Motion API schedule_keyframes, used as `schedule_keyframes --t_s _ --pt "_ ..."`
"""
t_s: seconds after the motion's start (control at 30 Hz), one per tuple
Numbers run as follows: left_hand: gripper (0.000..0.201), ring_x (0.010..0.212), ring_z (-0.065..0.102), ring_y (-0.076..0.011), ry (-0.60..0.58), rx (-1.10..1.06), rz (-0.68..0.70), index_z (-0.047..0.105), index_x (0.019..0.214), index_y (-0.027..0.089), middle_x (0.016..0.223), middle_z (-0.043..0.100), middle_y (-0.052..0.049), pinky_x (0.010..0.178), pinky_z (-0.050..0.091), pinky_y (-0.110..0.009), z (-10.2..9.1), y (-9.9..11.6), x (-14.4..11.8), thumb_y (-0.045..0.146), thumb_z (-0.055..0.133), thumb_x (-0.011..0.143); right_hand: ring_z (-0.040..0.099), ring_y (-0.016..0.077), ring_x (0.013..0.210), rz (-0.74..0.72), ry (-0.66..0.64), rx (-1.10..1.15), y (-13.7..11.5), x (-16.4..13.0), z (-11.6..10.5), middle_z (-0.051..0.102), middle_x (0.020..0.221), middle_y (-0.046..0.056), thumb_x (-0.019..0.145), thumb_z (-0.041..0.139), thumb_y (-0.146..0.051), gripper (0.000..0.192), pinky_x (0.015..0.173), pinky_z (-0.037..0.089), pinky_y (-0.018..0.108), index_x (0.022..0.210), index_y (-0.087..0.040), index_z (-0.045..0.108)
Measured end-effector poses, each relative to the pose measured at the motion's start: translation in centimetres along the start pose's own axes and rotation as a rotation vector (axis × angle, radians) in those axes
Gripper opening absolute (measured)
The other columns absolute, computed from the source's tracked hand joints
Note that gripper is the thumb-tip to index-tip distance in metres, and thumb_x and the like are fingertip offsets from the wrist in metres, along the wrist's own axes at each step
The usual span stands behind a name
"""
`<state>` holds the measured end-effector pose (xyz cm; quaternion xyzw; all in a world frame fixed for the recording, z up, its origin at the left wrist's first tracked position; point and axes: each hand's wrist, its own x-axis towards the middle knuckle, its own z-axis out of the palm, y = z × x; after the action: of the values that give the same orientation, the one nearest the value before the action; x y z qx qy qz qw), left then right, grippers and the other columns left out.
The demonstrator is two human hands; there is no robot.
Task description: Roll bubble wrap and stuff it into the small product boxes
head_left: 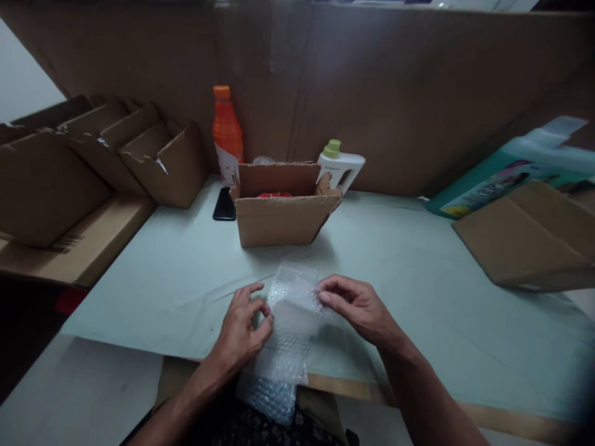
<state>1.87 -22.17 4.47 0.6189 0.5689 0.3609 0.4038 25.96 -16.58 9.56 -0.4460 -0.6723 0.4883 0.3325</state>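
A strip of clear bubble wrap point(284, 353) lies across the front of the table, and its near end hangs over the edge toward my lap. With thumb and index finger closed together, my left hand point(244, 328) pinches the strip's left edge. My right hand point(356, 305) grips the upper right edge between thumb and fingertips. Between the hands the plastic looks folded or layered, but I cannot make out whether anything lies inside. Just beyond the strip stands an open cardboard box point(279, 222) with something red point(274, 194) showing inside.
Behind the box are an orange bottle point(227, 133), a white jug with a green cap point(341, 164) and a black phone point(224, 205). Several open cartons point(162, 164) stand left. At right, a teal bottle point(502, 176) leans by a tilted carton point(530, 235). A cardboard wall point(395, 93) closes the back.
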Motion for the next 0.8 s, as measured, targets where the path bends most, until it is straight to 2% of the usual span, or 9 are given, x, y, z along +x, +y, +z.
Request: schedule_keyframes --t_s 0.07,0.13,0.23,0.3,0.37,0.47,0.57,0.63,0.8 --pt "0.012 0.108 0.060 -0.0269 -0.040 -0.128 -0.018 0.060 0.072 0.020 0.105 0.065 -0.011 0.078 0.048 -0.031 -1.1 1.6 -1.6 0.028 0.060 0.082 0.057 0.0132 0.063 0.020 0.007 0.027 -1.3 -1.2 -0.1 0.066 0.072 0.001 0.086 0.068 -0.044 0.023 0.059 0.048 0.025 0.082 -0.021 0.070" --pt "0.019 0.074 0.058 -0.0176 -0.139 -0.287 -0.159 0.059 0.078 0.021 0.078 0.059 -0.003 0.060 0.042 -0.025 -2.0 2.4 -3.0 0.037 0.059 0.086 0.056 0.0133 0.061 0.048 -0.014 0.044 -1.8 -1.8 0.1 0.066 0.072 0.001 0.087 0.068 -0.046 0.025 0.056 0.048 0.025 0.083 -0.021 0.070" --pt "0.027 0.053 0.040 -0.0116 -0.198 -0.348 -0.337 0.060 0.097 0.020 0.059 0.040 0.007 0.052 0.032 -0.023 -2.1 1.2 -3.6 0.045 0.056 0.087 0.060 0.0159 0.065 0.061 -0.028 -0.079 -0.1 -1.1 1.0 0.067 0.072 0.002 0.091 0.061 -0.043 0.024 0.062 0.050 0.028 0.083 -0.021 0.068" --pt "0.035 0.054 0.043 -0.0131 -0.188 -0.191 -0.334 0.059 0.114 0.019 0.059 0.045 0.007 0.056 0.033 -0.025 -1.4 -0.5 -3.2 0.039 0.056 0.085 0.065 0.0212 0.081 0.009 0.052 -0.315 2.5 0.3 1.7 0.071 0.085 0.005 0.091 0.058 -0.037 0.021 0.075 0.051 0.036 0.080 -0.022 0.066" --pt "0.044 0.060 0.052 -0.0168 -0.182 0.043 -0.287 0.057 0.125 0.018 0.065 0.058 0.003 0.061 0.035 -0.028 -0.6 -2.0 -2.7 0.032 0.056 0.084 0.063 0.0287 0.105 -0.057 0.142 -0.581 5.3 1.7 2.2 0.071 0.111 0.011 0.089 0.058 -0.033 0.017 0.089 0.048 0.046 0.079 -0.022 0.066" --pt "0.049 0.072 0.064 -0.0234 -0.206 0.292 -0.243 0.056 0.133 0.019 0.079 0.071 -0.004 0.067 0.038 -0.032 0.1 -3.0 -2.5 0.027 0.056 0.084 0.056 0.0339 0.119 -0.103 0.144 -0.805 8.0 2.9 2.5 0.065 0.128 0.014 0.086 0.061 -0.029 0.012 0.094 0.043 0.052 0.079 -0.021 0.066" --pt "0.050 0.078 0.068 -0.0267 -0.249 0.385 -0.246 0.056 0.134 0.021 0.083 0.075 -0.005 0.069 0.040 -0.032 0.0 -2.5 -2.6 0.022 0.056 0.084 0.062 0.0292 0.100 -0.118 0.101 -0.829 8.1 3.3 2.5 0.072 0.099 0.010 0.087 0.061 -0.026 0.011 0.089 0.044 0.047 0.078 -0.021 0.065" --pt "0.051 0.079 0.069 -0.0262 -0.256 0.410 -0.243 0.056 0.135 0.022 0.083 0.075 -0.005 0.069 0.041 -0.032 -0.1 -2.1 -2.4 0.021 0.057 0.084 0.062 0.0278 0.097 -0.145 0.115 -0.831 7.4 3.9 2.6 0.072 0.091 0.007 0.089 0.061 -0.027 0.011 0.088 0.044 0.044 0.080 -0.022 0.065" --pt "0.051 0.085 0.070 -0.0255 -0.204 0.509 -0.233 0.051 0.140 0.023 0.089 0.075 -0.005 0.071 0.043 -0.031 -0.4 -1.9 -0.4 0.024 0.054 0.089 0.057 0.0329 0.113 -0.244 0.186 -0.938 5.9 6.7 2.8 0.070 0.113 0.013 0.088 0.064 -0.025 0.009 0.095 0.041 0.048 0.082 -0.021 0.069"
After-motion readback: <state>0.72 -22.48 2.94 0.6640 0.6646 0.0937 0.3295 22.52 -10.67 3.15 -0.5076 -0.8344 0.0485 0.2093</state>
